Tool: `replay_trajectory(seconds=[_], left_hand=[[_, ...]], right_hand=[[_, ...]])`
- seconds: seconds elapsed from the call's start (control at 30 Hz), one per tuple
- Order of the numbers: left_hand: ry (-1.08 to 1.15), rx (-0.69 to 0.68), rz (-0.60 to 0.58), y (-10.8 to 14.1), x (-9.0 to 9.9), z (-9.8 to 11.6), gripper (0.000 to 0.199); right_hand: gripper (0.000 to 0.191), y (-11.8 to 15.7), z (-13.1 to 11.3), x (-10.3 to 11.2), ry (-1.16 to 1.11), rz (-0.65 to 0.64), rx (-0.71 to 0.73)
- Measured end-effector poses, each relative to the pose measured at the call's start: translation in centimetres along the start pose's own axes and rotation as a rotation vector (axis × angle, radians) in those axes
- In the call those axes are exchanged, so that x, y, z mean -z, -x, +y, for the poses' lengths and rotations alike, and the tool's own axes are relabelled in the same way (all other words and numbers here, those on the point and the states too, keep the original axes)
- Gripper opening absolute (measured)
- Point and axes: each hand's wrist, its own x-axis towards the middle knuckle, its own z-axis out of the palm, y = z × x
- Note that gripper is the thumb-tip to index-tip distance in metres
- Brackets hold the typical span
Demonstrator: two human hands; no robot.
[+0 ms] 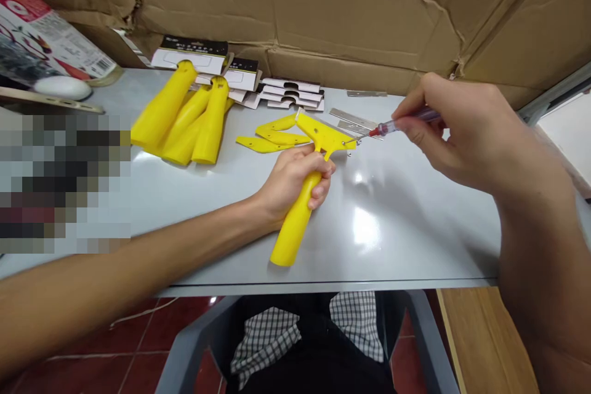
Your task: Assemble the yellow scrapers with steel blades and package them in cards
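Brown cardboard [295,12], creased and torn along some folds, stands behind a grey counter [415,228], whose smooth surface reflects the light in white spots. On this counter, near its middle, is the yellow tool [302,206]. It has a thick, rounded handle and a wide, flat head, so its shape is similar to a letter T. Its colour is bright and even.

The left grip [300,175] is closed around the upper part of this handle, just below the head, and the lower end of the handle comes out under the fingers. The right grip [466,129] pinches the clear handle of a screwdriver [385,128], which has a red collar. Its thin metal shaft points at a small screw [344,143] on the right side of the head; whether the tip touches it, I cannot tell.

Behind the head lie thin, shiny metal strips [355,116]. To its left there are flat yellow pieces [263,144], pointed at the ends and with small holes. Farther left, smooth yellow handles [210,126] lie together in a pile, beside printed paper cards [196,52] of white and black.
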Motion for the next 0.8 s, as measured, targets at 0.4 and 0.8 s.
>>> replay_trajectory(seconds=[0.4, 0.8], left_hand=[[-0.039, -0.018, 0.032, 0.16, -0.08, -0.11, 0.016], [-0.047, -0.016, 0.03, 0.14, -0.1, -0.09, 0.017]], right_hand=[[0.033, 0.25, -0.36, 0.61, -0.018, -0.023, -0.01], [0.009, 0.05, -0.24, 0.84, 0.09, -0.034, -0.028]])
